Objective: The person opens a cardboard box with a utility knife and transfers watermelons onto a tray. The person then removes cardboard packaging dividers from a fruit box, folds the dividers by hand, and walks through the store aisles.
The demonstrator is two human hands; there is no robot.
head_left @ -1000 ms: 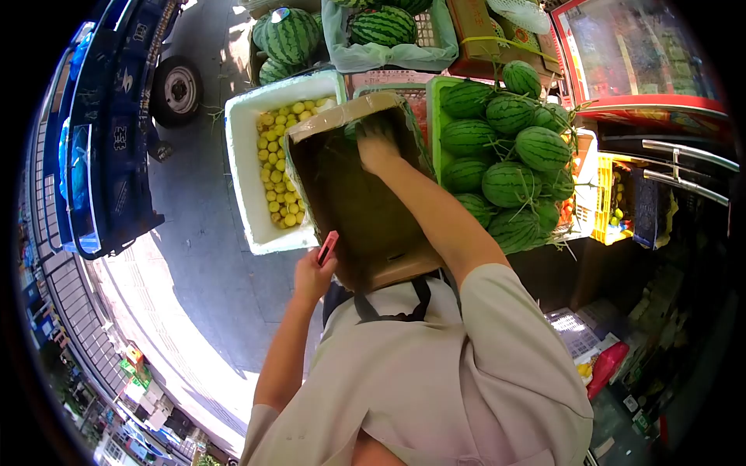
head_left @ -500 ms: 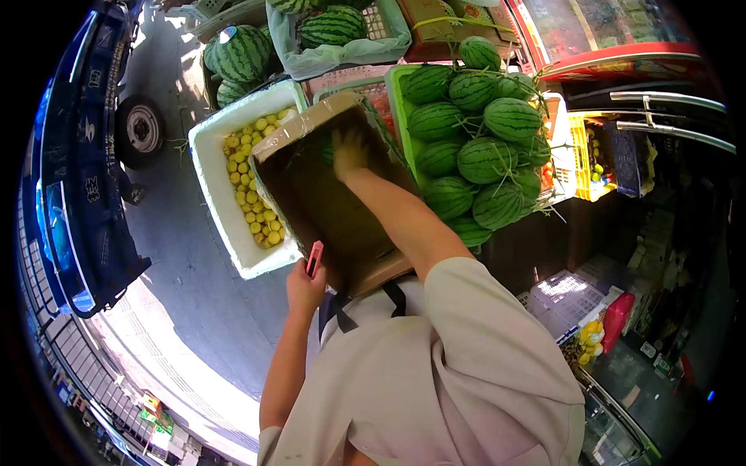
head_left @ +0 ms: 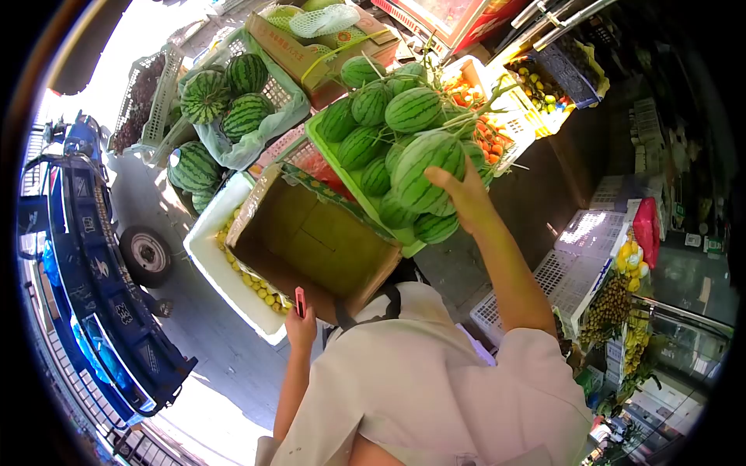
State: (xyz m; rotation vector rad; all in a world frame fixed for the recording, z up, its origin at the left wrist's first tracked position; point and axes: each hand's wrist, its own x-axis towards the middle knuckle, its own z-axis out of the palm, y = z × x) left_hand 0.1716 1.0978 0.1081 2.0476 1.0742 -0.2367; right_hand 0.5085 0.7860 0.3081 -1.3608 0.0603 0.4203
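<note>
My right hand (head_left: 468,196) is closed around one side of a striped watermelon (head_left: 423,172) at the near right of the heap. Beneath and behind it, several small watermelons (head_left: 412,109) fill a bright green crate (head_left: 339,165). My left hand (head_left: 301,329) grips a pink-red box cutter (head_left: 300,300) pointing upward, beside the near left corner of a cardboard box (head_left: 311,233). The box is open at the top, its brown inner floor bare. It leans over a white foam box (head_left: 214,233) of small yellow fruit (head_left: 266,293).
Larger watermelons (head_left: 247,116) sit in a lined crate at the back, near a carton (head_left: 277,43) of netted melons. Orange-red fruit (head_left: 489,138) lies right of the green crate. A blue cargo vehicle (head_left: 109,264) stands left. Grey plastic crates (head_left: 571,268) and grapes (head_left: 606,311) are at right.
My right hand has left the inside of the cardboard box and moved right onto a watermelon. The view has turned. My left hand still holds the box cutter.
</note>
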